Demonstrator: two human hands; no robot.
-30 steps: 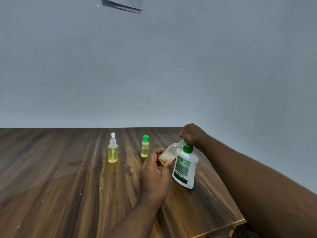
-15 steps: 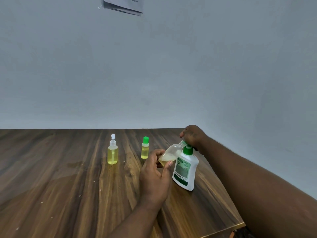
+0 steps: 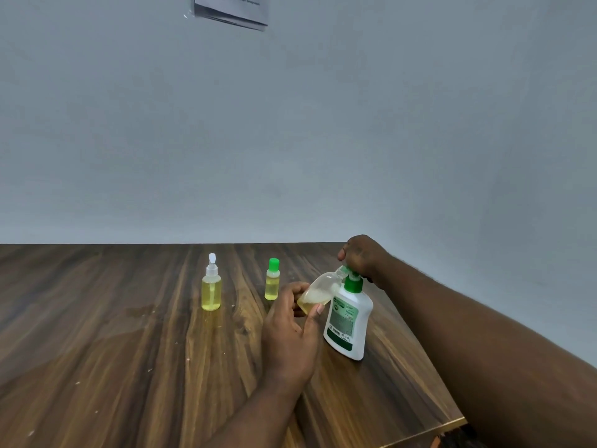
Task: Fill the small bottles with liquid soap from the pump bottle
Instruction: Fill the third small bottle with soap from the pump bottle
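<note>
Pump bottle (image 3: pixel 347 321) first, since the soap comes from it: in the head view we see it, white with a green label and green pump, standing slightly tilted on the wooden table (image 3: pixel 97 350) near the right edge. Our right hand (image 3: pixel 363 257) sits on top of it with fingers curled down over the pump head, so we judge it is pressing or about to press; the nozzle itself is hidden. Our left hand (image 3: pixel 290 331) is clamped round a clear small bottle (image 3: pixel 318 291), which is tipped so that its neck lies up against the pump's spout. A shallow pool of yellow soap with some froth lies in its lower end, so we judge this one only partly filled. Farther left, two more stand upright on the table, apart from both hands: a white-topped bottle (image 3: pixel 211 291) and a green-capped bottle (image 3: pixel 272 282). Both are closed and show yellow liquid well up their bodies, so we take these as done. What looks left is to finish filling the pump bottle's current customer and close it; we see no loose cap for it.
</note>
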